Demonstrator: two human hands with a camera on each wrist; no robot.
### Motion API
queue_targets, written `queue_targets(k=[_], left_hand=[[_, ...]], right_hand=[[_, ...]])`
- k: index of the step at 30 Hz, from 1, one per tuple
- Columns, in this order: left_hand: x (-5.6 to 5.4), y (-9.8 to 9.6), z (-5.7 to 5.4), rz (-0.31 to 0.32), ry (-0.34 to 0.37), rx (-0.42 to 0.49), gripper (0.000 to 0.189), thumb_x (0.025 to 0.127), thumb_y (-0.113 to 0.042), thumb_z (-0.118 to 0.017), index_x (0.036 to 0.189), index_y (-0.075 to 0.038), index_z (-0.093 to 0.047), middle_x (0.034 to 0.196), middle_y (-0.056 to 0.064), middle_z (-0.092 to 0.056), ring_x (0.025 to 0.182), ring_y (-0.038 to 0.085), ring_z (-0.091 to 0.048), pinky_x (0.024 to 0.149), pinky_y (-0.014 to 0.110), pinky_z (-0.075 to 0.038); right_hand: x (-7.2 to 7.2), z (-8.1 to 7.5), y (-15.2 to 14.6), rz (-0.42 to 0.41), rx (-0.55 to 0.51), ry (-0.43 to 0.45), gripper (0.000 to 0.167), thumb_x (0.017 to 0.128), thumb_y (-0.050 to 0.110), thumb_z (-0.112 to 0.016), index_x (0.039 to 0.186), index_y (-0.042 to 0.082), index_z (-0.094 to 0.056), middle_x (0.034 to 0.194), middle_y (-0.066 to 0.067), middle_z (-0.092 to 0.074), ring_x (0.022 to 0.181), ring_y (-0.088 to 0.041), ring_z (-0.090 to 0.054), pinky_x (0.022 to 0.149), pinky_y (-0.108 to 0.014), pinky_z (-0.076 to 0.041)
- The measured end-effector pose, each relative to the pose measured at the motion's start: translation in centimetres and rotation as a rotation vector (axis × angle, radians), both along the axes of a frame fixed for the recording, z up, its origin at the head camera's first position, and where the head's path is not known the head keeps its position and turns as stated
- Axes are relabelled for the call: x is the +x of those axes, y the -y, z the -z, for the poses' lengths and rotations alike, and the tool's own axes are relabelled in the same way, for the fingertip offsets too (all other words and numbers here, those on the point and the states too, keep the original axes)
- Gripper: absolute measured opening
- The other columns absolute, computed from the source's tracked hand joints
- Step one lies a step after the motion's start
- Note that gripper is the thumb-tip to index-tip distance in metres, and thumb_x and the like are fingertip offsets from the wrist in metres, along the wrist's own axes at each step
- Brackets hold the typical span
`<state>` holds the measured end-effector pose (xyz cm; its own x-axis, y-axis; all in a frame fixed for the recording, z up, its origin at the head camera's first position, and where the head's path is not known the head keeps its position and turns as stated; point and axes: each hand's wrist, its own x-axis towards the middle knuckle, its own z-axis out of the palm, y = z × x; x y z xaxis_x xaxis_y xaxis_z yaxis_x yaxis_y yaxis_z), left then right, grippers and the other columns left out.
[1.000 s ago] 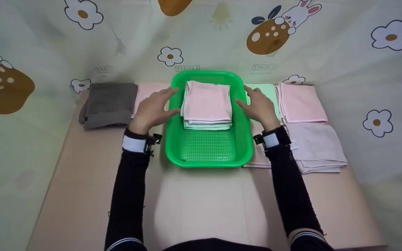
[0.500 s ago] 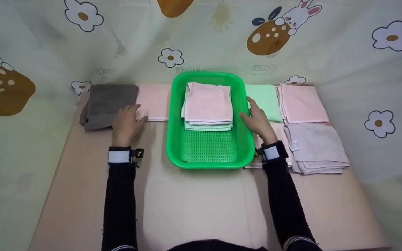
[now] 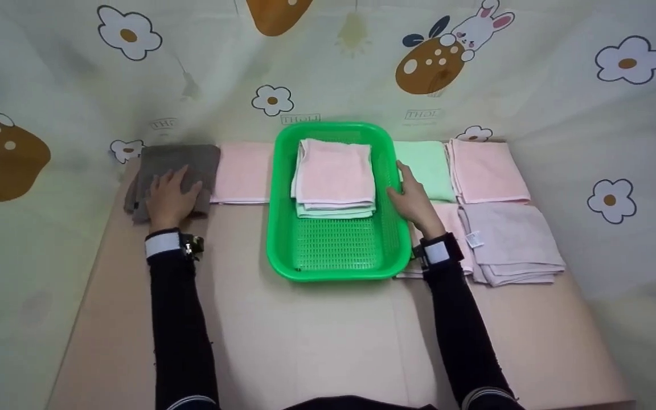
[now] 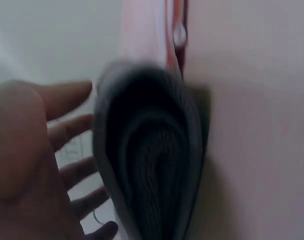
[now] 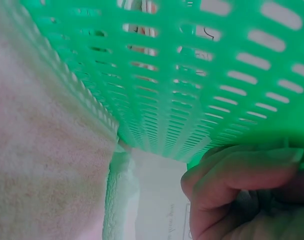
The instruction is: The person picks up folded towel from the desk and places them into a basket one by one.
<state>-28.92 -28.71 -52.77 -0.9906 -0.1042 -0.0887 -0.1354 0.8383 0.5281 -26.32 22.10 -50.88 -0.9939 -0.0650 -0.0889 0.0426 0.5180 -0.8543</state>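
Observation:
My left hand (image 3: 169, 200) is spread over a folded dark grey towel (image 3: 200, 156) at the table's far left. In the left wrist view, the towel's rolled fold (image 4: 147, 120) faces the camera, with relaxed fingers (image 4: 74, 130) along its side. My right hand (image 3: 417, 204) grips the right rim of a green plastic basket (image 3: 281, 250); in the right wrist view its curled fingers (image 5: 227, 175) close on that rim beneath the slotted wall. Inside the basket's far half lies a small stack of folded cloths, a pink towel (image 3: 333, 173) on top and pale green edges below.
Behind the basket's left side lies a pink towel (image 3: 242, 173). To the right are a mint green towel (image 3: 425, 171), a pink towel (image 3: 490, 171), another pink one partly under my right wrist, and a greyish-lilac towel (image 3: 513, 236). A printed curtain (image 3: 328, 68) surrounds the table (image 3: 316, 336).
My left hand has gone from beside the basket leftward to the grey towel. My right hand has come down onto the basket's right rim. The basket has stayed in place.

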Motion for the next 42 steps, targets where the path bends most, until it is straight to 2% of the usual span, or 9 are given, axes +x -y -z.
queue_targets(k=[4, 12, 16, 23, 27, 30, 33, 38, 42], left_hand=[[-0.7, 2.0, 0.7, 0.02, 0.073, -0.042, 0.072, 0.108, -0.048, -0.042, 0.167, -0.014, -0.018, 0.171, 0.029, -0.007, 0.155, 0.057, 0.003, 0.12, 0.075, 0.004], [-0.1, 2.8, 0.9, 0.04, 0.095, -0.094, 0.066, 0.106, -0.041, -0.043, 0.164, -0.013, -0.03, 0.167, 0.028, -0.019, 0.154, 0.056, -0.011, 0.119, 0.077, -0.008], [1.8, 3.0, 0.8, 0.073, 0.092, -0.126, 0.065, 0.106, -0.043, -0.044, 0.162, -0.012, -0.032, 0.164, 0.031, -0.024, 0.15, 0.059, -0.017, 0.115, 0.08, -0.014], [6.9, 3.7, -0.3, 0.126, 0.113, -0.19, 0.055, 0.103, -0.039, -0.05, 0.15, -0.01, -0.053, 0.154, 0.034, -0.039, 0.138, 0.067, -0.03, 0.105, 0.08, -0.029], [9.4, 4.5, -1.2, 0.128, 0.093, -0.176, 0.042, 0.101, -0.039, -0.058, 0.125, -0.007, -0.071, 0.132, 0.031, -0.059, 0.108, 0.055, -0.055, 0.078, 0.059, -0.049], [10.1, 5.2, -1.5, 0.133, 0.094, -0.098, 0.034, 0.1, -0.036, -0.065, 0.104, -0.005, -0.076, 0.112, 0.024, -0.065, 0.089, 0.037, -0.057, 0.066, 0.039, -0.043], [10.3, 6.2, -1.3, 0.1, 0.088, -0.034, 0.036, 0.096, -0.032, -0.072, 0.111, 0.001, -0.071, 0.12, 0.027, -0.059, 0.099, 0.041, -0.056, 0.073, 0.045, -0.047], [10.8, 7.7, -1.0, -0.042, 0.199, -0.014, 0.096, 0.094, -0.052, -0.07, 0.148, 0.017, -0.031, 0.146, 0.048, -0.029, 0.124, 0.064, -0.04, 0.098, 0.071, -0.042], [10.8, 7.9, -1.1, -0.04, 0.329, -0.018, 0.11, 0.097, -0.06, -0.06, 0.147, 0.029, -0.019, 0.139, 0.054, -0.035, 0.12, 0.06, -0.048, 0.1, 0.066, -0.046]], right_hand=[[0.0, 0.0, 0.3, -0.007, 0.006, -0.001, 0.073, 0.105, 0.014, -0.05, 0.167, 0.012, -0.012, 0.148, -0.035, -0.05, 0.125, -0.042, -0.061, 0.092, -0.051, -0.055], [-0.1, -0.2, 0.3, -0.005, 0.005, 0.012, 0.073, 0.105, 0.015, -0.051, 0.167, 0.011, -0.012, 0.148, -0.035, -0.049, 0.123, -0.041, -0.061, 0.093, -0.051, -0.054], [-0.2, -0.2, 0.2, -0.003, 0.018, 0.016, 0.073, 0.105, 0.015, -0.051, 0.167, 0.011, -0.012, 0.151, -0.034, -0.047, 0.127, -0.041, -0.059, 0.099, -0.052, -0.052], [-0.1, -0.1, 0.1, -0.009, 0.036, 0.013, 0.073, 0.106, 0.016, -0.05, 0.167, 0.011, -0.011, 0.153, -0.032, -0.046, 0.12, -0.038, -0.062, 0.093, -0.05, -0.054], [0.0, -0.1, 0.1, -0.011, 0.04, 0.012, 0.073, 0.107, 0.017, -0.049, 0.168, 0.012, -0.01, 0.156, -0.031, -0.043, 0.121, -0.039, -0.061, 0.094, -0.051, -0.052], [0.0, -0.1, 0.0, -0.004, 0.045, 0.007, 0.073, 0.106, 0.016, -0.049, 0.167, 0.011, -0.009, 0.158, -0.031, -0.041, 0.126, -0.041, -0.058, 0.098, -0.054, -0.051], [0.0, -0.1, 0.1, -0.002, 0.051, 0.006, 0.073, 0.106, 0.017, -0.05, 0.167, 0.01, -0.01, 0.159, -0.03, -0.039, 0.126, -0.04, -0.058, 0.098, -0.053, -0.051], [0.1, -0.1, 0.2, -0.006, 0.058, 0.01, 0.073, 0.106, 0.017, -0.051, 0.167, 0.011, -0.01, 0.159, -0.03, -0.039, 0.124, -0.041, -0.058, 0.098, -0.053, -0.05], [0.1, -0.1, 0.1, -0.005, 0.064, 0.006, 0.074, 0.106, 0.016, -0.051, 0.167, 0.01, -0.011, 0.16, -0.03, -0.038, 0.124, -0.043, -0.058, 0.098, -0.054, -0.051]])
